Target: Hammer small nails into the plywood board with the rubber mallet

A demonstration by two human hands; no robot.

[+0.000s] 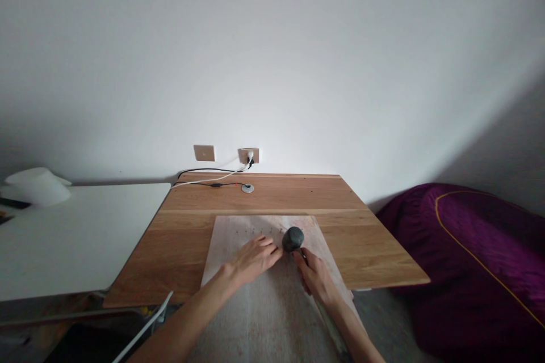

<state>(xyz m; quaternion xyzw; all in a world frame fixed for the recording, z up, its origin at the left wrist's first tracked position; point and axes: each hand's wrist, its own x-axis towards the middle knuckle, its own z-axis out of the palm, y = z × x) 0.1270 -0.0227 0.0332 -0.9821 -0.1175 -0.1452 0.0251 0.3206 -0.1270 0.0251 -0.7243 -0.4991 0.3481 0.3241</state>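
Note:
My right hand (315,275) is wrapped round the handle of a rubber mallet (293,239). The mallet's dark, rounded head is just above the pale wooden board (264,317), or on it; I cannot tell which. My left hand (258,257) is low over the board, left of the mallet head, with its fingers bent and drawn together. Whatever its fingertips may pinch is hidden. Across the board's far part runs a row of several small dark nails or nail heads (254,230), partly behind my left hand and the mallet.
The board lies on a brown wooden table (374,244). Cables (204,182) run along its back edge to a wall socket (248,155). At left is a white table (97,232) with a white roll (40,186). A purple cloth-covered item (460,272) stands at right.

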